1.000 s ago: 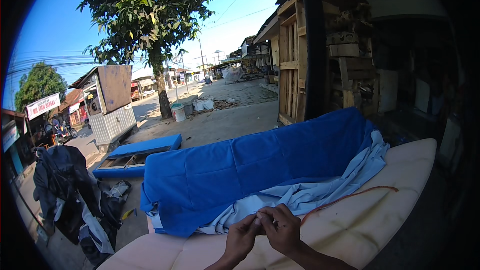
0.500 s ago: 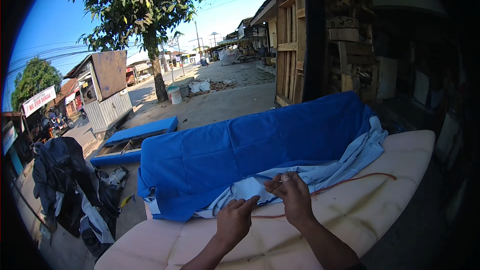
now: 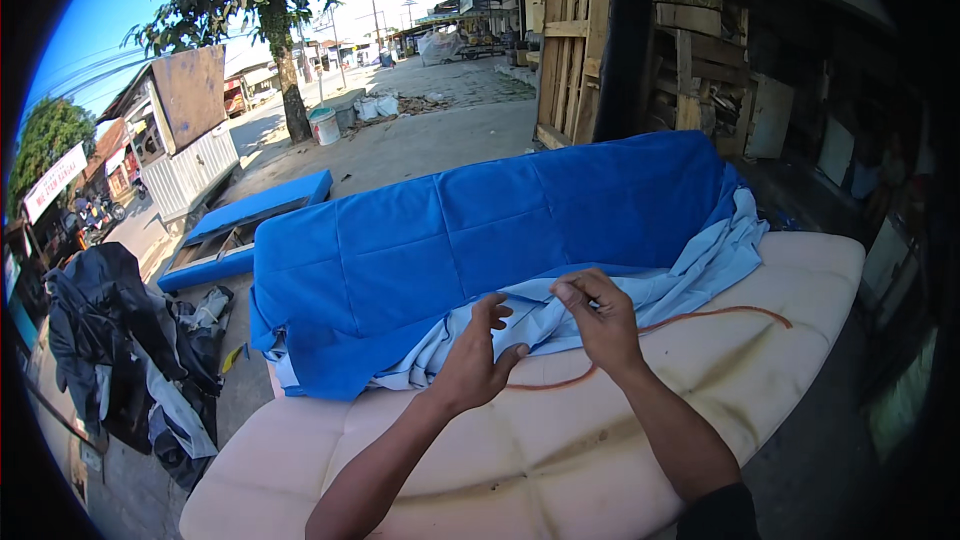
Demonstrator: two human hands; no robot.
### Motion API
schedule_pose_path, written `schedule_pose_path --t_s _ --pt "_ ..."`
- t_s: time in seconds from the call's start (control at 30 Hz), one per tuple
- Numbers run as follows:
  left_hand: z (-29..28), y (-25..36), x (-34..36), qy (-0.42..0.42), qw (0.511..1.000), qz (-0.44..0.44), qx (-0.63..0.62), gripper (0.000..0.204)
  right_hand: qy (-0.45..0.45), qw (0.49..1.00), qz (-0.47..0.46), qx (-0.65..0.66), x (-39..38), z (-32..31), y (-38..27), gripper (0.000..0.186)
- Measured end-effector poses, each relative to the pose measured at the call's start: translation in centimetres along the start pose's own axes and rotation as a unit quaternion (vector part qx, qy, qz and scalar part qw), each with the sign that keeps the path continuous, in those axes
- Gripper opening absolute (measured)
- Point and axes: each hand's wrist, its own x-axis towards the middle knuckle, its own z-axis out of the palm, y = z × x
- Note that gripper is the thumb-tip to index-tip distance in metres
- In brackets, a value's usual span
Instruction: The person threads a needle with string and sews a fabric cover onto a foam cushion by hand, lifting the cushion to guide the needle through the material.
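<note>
A long cushioned piece under blue fabric [image 3: 490,210], with seams across it, lies before me. Its pale blue underside [image 3: 715,240] is bunched along the near edge. Beneath it spreads a large stained, off-white foam pad [image 3: 640,430]. A reddish-brown cord [image 3: 735,310] trails over the foam, passing behind my right hand. My left hand [image 3: 478,355] hovers at the pale cloth, thumb and fingers apart, with nothing visible in it. Close beside it, my right hand [image 3: 602,320] is pinched, thumb against forefinger; whatever it holds is too small to make out.
Black and grey cloth [image 3: 125,340] is heaped on the ground at left. Behind it lies a blue-edged wooden frame [image 3: 245,215]. A tree [image 3: 280,60], a white bucket [image 3: 324,126] and a metal-sided stall [image 3: 190,175] stand farther off. Wooden frames [image 3: 572,50] rise at back right.
My left hand has opened from closed fingertips, its fingers now raised and spread. My right hand stays pinched. The whole view has tipped downward, so the surroundings appear higher.
</note>
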Motion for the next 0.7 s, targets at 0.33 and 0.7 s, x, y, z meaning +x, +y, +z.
schedule_pose_path --t_s 0.33,0.7 --pt "-2.8 -25.0 -4.1 -0.140 0.872 -0.196 0.426 0.041 -0.516 0.679 0.146 -0.502 -4.5 -4.3 12.2 0.022" --pt "-5.9 -27.2 -2.4 -0.143 0.871 -0.148 0.446 0.025 0.167 0.588 0.196 -0.767 6.6 -27.9 14.7 0.017"
